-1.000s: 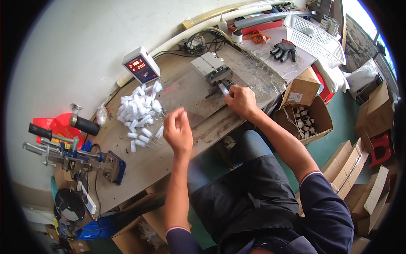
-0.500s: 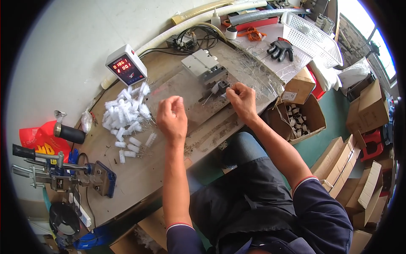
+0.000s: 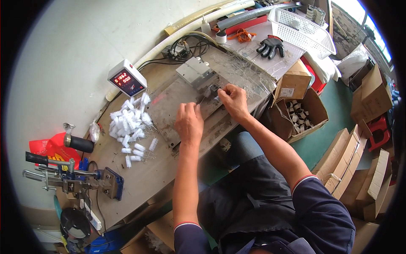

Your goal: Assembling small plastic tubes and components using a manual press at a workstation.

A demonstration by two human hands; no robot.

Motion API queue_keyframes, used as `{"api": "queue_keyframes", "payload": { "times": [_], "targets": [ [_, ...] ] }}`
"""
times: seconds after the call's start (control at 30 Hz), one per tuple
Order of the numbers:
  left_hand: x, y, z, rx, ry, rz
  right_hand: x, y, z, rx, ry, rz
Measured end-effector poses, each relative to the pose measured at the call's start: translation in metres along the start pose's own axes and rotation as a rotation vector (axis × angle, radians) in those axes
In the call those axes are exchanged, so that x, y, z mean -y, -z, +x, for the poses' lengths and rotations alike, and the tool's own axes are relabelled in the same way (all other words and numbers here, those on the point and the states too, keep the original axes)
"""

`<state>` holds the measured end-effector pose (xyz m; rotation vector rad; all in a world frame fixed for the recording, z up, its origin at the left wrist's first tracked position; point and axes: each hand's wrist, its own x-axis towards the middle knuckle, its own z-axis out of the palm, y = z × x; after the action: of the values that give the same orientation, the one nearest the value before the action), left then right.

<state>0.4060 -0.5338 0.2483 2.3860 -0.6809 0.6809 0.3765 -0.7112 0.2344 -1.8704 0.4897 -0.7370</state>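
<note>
A small spiral brush (image 3: pixel 207 92) with white bristles sits at the metal clamping fixture (image 3: pixel 215 87) on the bench, its thin wire slanting down toward my left hand. My left hand (image 3: pixel 189 122) is closed, fingertips pinched at the end of that wire. Close against the fixture's right side is my right hand (image 3: pixel 234 101), its thumb and fingers pressed together; what they grip is too small to tell. A pile of white brushes (image 3: pixel 129 120) with wire stems lies on the bench to the left of my left hand.
A white counter box (image 3: pixel 127 78) with red digits stands behind the brush pile. A lever press (image 3: pixel 80 178) is at the bench's left end. Wire scraps litter the far right, by a black glove (image 3: pixel 270 47) and a white basket (image 3: pixel 302 31). An open carton (image 3: pixel 311 110) holds white pieces.
My left hand has moved right and up to the brush's wire. My right hand has shifted slightly left at the fixture. The counter's digits differ, and the whole view has shifted a little.
</note>
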Motion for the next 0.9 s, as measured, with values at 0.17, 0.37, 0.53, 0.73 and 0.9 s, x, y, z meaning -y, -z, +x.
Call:
{"api": "queue_keyframes", "payload": {
  "times": [0.17, 0.37, 0.53, 0.73, 0.9],
  "targets": [
    [0.004, 0.003, -0.002, 0.054, -0.076, 0.058, 0.006, 0.002, -0.003, 0.005, -0.018, 0.073],
    [0.007, 0.001, -0.013, -0.095, -0.071, 0.130, 0.002, 0.010, -0.003, 0.067, -0.036, 0.262],
    [0.013, 0.004, -0.014, -0.188, -0.208, 0.090, 0.006, 0.017, -0.002, 0.213, -0.041, 0.427],
    [0.009, 0.003, -0.012, -0.213, -0.297, 0.005, 0.004, 0.027, 0.000, 0.474, -0.110, 0.726],
    [0.014, 0.003, -0.015, -0.080, -0.136, -0.080, 0.009, 0.027, 0.000, 0.480, -0.115, 0.696]
  ]
}}
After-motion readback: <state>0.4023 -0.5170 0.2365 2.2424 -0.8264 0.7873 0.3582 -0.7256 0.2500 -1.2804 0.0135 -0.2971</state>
